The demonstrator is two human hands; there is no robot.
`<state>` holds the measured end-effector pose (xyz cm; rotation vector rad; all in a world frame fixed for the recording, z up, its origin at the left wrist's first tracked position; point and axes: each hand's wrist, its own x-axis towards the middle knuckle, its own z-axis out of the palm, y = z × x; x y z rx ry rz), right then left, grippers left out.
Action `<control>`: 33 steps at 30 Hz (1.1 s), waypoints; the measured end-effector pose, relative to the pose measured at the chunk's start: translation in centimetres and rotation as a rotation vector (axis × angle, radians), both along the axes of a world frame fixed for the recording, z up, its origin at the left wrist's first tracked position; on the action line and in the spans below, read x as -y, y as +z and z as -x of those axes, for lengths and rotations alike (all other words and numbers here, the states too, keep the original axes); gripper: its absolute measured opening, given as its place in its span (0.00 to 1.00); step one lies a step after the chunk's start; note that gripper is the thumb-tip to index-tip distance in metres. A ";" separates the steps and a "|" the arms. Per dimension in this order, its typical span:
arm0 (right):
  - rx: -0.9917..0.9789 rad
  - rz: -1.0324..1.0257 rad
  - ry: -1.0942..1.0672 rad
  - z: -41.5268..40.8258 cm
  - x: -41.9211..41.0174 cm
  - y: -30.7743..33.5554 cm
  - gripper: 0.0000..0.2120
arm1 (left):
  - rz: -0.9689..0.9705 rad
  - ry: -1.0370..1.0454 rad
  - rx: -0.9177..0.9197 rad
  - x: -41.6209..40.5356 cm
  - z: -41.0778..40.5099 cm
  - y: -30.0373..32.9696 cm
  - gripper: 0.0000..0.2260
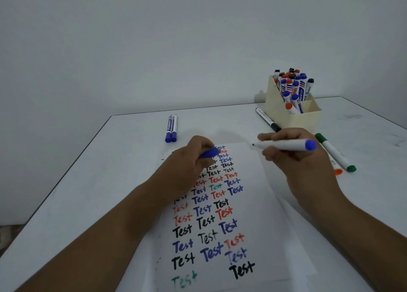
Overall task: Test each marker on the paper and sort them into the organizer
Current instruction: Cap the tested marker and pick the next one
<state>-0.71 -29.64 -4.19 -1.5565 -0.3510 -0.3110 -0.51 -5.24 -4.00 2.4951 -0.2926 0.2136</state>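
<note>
White table (88, 181) w/ dark edge; plain grey wall (154, 38) behind.

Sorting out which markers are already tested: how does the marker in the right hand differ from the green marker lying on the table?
The held marker is uncapped, blue-ended and lifted above the paper in the right hand; the green marker is capped and lies untouched on the table. Both have white barrels.

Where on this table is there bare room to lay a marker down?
Bare table left of the paper, below the two blue markers. Crowded on the right: organizer, black marker, green marker.
</note>
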 end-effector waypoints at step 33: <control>0.092 0.323 0.105 1.6 -0.9 -0.9 0.12 | -0.188 -0.038 0.006 2.2 1.0 1.4 0.10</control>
